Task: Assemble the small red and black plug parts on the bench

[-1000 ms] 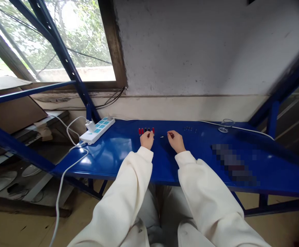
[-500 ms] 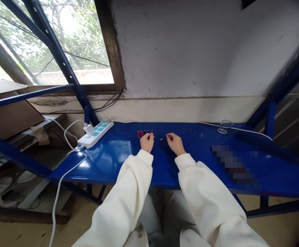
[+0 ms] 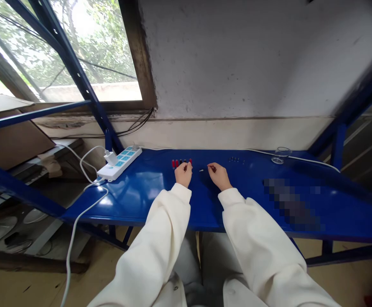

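Note:
My left hand (image 3: 183, 175) is closed, its fingers curled together beside a row of small red and black cylinders (image 3: 175, 163). A red one (image 3: 190, 161) shows just past its fingertips; whether the fingers grip it is hidden. My right hand (image 3: 219, 176) is also closed, thumb and forefinger pinched together just above the blue table (image 3: 147, 200). What sits in that pinch, if anything, is too small to name. Between the hands lies a small shiny metal piece (image 3: 201, 170), touched by neither. Several tiny metal pieces (image 3: 234, 160) stand farther back, right of my right hand.
A white power strip (image 3: 119, 165) with a plug and cord lies at the table's left. A clear glass (image 3: 281, 155) is at the back right, by a white cable (image 3: 314, 162). A dark pixelated patch covers the right side. Blue metal posts flank the table.
The view has shifted slightly. Both hands keep nearly the same pose and place, and the small pieces on the table stay where they were.

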Action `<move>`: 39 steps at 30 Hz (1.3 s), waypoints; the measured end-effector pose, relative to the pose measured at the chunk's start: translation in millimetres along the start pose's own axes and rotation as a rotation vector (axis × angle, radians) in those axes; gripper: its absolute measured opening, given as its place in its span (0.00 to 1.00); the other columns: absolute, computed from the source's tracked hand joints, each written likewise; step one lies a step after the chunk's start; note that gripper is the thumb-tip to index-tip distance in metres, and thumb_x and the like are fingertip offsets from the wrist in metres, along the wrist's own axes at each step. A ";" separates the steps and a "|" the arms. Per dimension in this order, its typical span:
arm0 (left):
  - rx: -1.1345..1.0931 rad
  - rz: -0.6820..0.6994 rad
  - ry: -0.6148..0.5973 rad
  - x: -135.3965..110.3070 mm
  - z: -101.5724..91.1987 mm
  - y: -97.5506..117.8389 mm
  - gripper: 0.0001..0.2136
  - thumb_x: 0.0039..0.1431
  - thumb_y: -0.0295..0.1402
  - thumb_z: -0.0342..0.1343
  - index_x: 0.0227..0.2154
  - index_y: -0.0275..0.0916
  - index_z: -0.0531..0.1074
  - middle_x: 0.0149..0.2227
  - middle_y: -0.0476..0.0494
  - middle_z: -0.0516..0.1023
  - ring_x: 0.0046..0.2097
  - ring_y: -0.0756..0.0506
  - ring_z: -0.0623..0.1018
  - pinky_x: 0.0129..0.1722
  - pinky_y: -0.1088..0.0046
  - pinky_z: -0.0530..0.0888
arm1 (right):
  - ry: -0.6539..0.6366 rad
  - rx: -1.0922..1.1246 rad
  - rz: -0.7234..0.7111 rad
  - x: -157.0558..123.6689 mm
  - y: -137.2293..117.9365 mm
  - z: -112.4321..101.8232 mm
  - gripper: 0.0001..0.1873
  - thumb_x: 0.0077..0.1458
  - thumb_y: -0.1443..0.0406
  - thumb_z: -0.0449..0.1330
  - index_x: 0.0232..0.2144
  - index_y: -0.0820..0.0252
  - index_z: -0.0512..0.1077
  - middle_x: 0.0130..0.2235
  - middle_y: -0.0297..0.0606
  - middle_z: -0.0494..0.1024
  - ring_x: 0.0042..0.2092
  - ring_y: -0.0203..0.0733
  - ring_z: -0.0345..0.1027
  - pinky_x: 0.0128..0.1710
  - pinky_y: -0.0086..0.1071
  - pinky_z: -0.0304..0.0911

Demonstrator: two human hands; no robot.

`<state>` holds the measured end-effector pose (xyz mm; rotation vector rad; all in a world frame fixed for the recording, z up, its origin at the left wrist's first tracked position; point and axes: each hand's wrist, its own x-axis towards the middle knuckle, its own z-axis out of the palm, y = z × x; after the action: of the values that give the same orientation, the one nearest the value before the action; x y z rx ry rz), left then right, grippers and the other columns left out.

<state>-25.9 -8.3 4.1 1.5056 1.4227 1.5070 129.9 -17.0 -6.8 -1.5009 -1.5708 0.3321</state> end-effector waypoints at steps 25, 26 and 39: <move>-0.359 -0.136 0.220 8.6 -1.6 -3.6 0.13 0.51 0.39 0.48 0.19 0.35 0.65 0.14 0.54 0.61 0.15 0.56 0.62 0.16 0.80 0.60 | -0.189 -0.344 -0.071 18.8 -22.7 35.8 0.12 0.49 0.60 0.55 0.36 0.57 0.71 0.37 0.40 0.73 0.44 0.45 0.61 0.40 0.39 0.54; -0.379 -0.137 0.216 8.6 -1.5 -3.3 0.13 0.51 0.39 0.49 0.19 0.35 0.65 0.14 0.54 0.61 0.15 0.56 0.62 0.15 0.80 0.60 | -0.203 -0.367 -0.051 23.0 -25.5 38.9 0.12 0.48 0.60 0.56 0.36 0.57 0.72 0.38 0.41 0.73 0.44 0.46 0.61 0.40 0.40 0.53; -0.362 -0.090 0.139 5.6 0.2 1.4 0.14 0.52 0.41 0.48 0.20 0.35 0.65 0.14 0.54 0.61 0.16 0.56 0.62 0.16 0.80 0.60 | -0.279 -0.388 0.086 42.4 -36.7 60.5 0.08 0.45 0.59 0.58 0.27 0.57 0.72 0.35 0.38 0.75 0.43 0.47 0.63 0.40 0.39 0.52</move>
<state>-26.4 -3.5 7.3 1.1233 1.1942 1.7303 67.5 35.9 4.1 -1.8875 -1.8720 0.3073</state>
